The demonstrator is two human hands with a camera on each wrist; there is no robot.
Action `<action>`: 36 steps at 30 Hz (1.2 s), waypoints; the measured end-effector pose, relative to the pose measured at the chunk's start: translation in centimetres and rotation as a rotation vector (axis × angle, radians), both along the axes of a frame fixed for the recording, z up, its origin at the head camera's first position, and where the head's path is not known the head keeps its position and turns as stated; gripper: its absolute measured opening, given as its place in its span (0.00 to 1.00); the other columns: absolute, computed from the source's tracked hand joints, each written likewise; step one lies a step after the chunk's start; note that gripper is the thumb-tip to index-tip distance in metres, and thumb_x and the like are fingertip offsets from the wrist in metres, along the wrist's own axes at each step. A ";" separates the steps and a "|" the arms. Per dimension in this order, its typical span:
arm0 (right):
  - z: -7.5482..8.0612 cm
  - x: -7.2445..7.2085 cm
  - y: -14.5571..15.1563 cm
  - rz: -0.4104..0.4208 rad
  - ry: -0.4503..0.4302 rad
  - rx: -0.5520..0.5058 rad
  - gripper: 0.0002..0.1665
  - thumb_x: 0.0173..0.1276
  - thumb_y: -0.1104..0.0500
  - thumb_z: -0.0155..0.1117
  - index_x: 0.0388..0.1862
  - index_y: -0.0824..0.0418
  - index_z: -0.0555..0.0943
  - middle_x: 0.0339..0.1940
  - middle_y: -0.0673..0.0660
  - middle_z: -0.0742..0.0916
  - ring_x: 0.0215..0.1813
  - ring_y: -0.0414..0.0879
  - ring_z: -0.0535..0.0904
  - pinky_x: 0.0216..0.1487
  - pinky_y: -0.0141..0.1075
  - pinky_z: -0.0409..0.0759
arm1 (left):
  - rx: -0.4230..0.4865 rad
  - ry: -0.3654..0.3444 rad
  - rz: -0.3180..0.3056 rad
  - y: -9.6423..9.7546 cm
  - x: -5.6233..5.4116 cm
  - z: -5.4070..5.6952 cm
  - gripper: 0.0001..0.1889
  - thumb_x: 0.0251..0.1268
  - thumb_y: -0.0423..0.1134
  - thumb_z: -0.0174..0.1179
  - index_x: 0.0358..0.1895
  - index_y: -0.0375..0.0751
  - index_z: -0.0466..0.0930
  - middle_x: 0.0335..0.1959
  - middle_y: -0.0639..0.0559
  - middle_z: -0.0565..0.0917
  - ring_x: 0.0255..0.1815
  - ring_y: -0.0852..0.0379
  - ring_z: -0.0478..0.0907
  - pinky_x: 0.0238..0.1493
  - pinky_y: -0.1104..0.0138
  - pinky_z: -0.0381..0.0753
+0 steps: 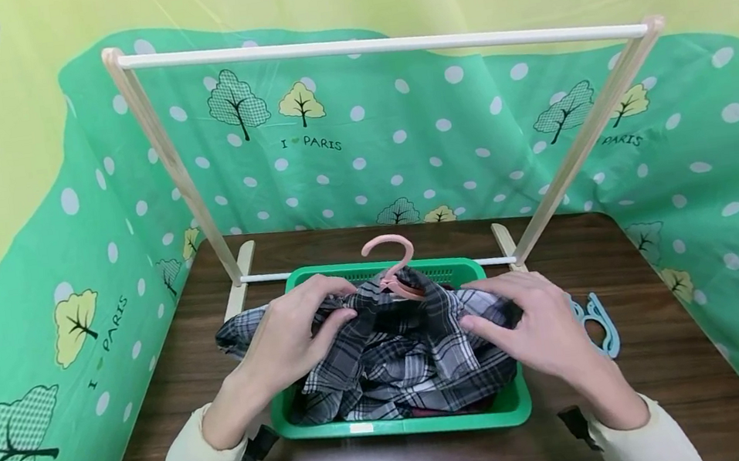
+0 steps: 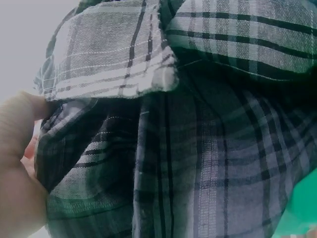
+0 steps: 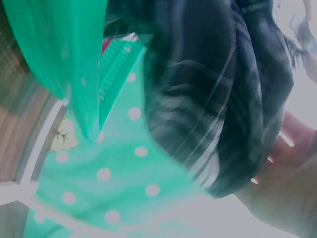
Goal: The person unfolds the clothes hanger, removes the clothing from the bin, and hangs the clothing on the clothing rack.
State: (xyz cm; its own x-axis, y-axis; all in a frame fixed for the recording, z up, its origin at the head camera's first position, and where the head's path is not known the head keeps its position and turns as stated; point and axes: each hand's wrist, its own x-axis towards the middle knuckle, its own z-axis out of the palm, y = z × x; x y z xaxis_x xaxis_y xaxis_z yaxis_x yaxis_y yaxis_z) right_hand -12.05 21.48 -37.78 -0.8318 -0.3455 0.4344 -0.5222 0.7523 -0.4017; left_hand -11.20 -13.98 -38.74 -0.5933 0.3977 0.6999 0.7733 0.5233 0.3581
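Observation:
A black, grey and white plaid shirt lies bunched over the green basket, its collar around a pink hanger whose hook stands up above the cloth. My left hand pinches the shirt left of the collar, thumb in front and fingers behind. On the other side my right hand holds the cloth near the shoulder, thumb toward the collar. The left wrist view is filled by the shirt's front and a collar flap. In the right wrist view, shirt fabric hangs beside the fingers. Most of the hanger's body is hidden.
Behind the basket stands a wooden rack with a white top rail and a low rail at its base. Light blue hangers lie on the dark wooden table at right. Patterned green and yellow cloth surrounds the table.

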 end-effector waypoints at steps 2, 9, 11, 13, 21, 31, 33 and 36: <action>-0.1 -0.1 0.5 -0.014 -0.057 -0.002 0.22 0.64 0.50 0.88 0.56 0.53 0.95 0.53 0.54 0.97 0.57 0.57 0.92 0.57 0.60 0.88 | 0.003 0.003 -0.002 0.0 0.0 0.0 0.18 0.70 0.28 0.77 0.59 0.39 0.85 0.52 0.47 0.92 0.51 0.53 0.92 0.51 0.57 0.93; -1.2 -0.3 0.6 0.015 -0.050 -0.039 0.06 0.67 0.57 0.88 0.40 0.51 0.96 0.35 0.44 0.96 0.34 0.32 0.86 0.36 0.30 0.83 | -0.017 0.014 0.000 0.3 0.0 -0.1 0.18 0.69 0.28 0.78 0.59 0.38 0.85 0.52 0.47 0.92 0.50 0.53 0.92 0.50 0.57 0.92; -1.5 -0.4 0.4 0.016 -0.005 -0.042 0.07 0.65 0.59 0.88 0.37 0.51 0.95 0.32 0.44 0.94 0.30 0.29 0.79 0.31 0.27 0.77 | -0.016 0.015 0.010 0.4 0.1 -0.1 0.19 0.69 0.29 0.78 0.59 0.38 0.85 0.52 0.47 0.92 0.49 0.53 0.92 0.51 0.57 0.93; -1.8 -0.5 0.1 0.017 0.053 -0.042 0.08 0.63 0.61 0.90 0.35 0.51 0.95 0.28 0.44 0.93 0.25 0.28 0.74 0.26 0.26 0.71 | -0.015 0.016 0.019 0.5 0.2 -0.1 0.19 0.69 0.29 0.78 0.59 0.38 0.85 0.52 0.47 0.93 0.49 0.53 0.92 0.51 0.57 0.93; -2.7 -0.6 -0.6 0.046 0.300 -0.030 0.13 0.54 0.64 0.93 0.35 0.57 0.95 0.31 0.52 0.96 0.27 0.43 0.90 0.27 0.36 0.82 | -0.006 0.021 0.080 0.7 0.1 -0.4 0.18 0.70 0.30 0.78 0.59 0.38 0.85 0.52 0.47 0.93 0.50 0.52 0.92 0.52 0.56 0.93; -1.6 0.0 1.4 0.112 0.126 -0.007 0.21 0.66 0.64 0.85 0.58 0.56 0.95 0.50 0.53 0.98 0.51 0.52 0.96 0.56 0.27 0.87 | 0.020 0.077 0.079 0.3 0.1 -0.2 0.19 0.68 0.29 0.78 0.59 0.39 0.85 0.51 0.47 0.93 0.49 0.51 0.92 0.47 0.56 0.92; -1.4 0.0 2.1 0.127 0.073 -0.022 0.21 0.73 0.66 0.79 0.63 0.53 0.94 0.54 0.52 0.97 0.56 0.51 0.95 0.63 0.18 0.79 | 0.029 0.095 0.072 0.3 0.0 -0.3 0.20 0.68 0.28 0.78 0.59 0.39 0.84 0.51 0.47 0.93 0.49 0.51 0.92 0.47 0.56 0.92; -1.4 -0.2 2.9 0.151 0.001 -0.066 0.21 0.79 0.68 0.72 0.65 0.53 0.93 0.57 0.52 0.96 0.62 0.41 0.92 0.67 0.13 0.73 | 0.037 0.114 0.066 0.4 -0.1 -0.3 0.20 0.68 0.28 0.78 0.59 0.39 0.84 0.51 0.46 0.93 0.49 0.51 0.92 0.47 0.56 0.92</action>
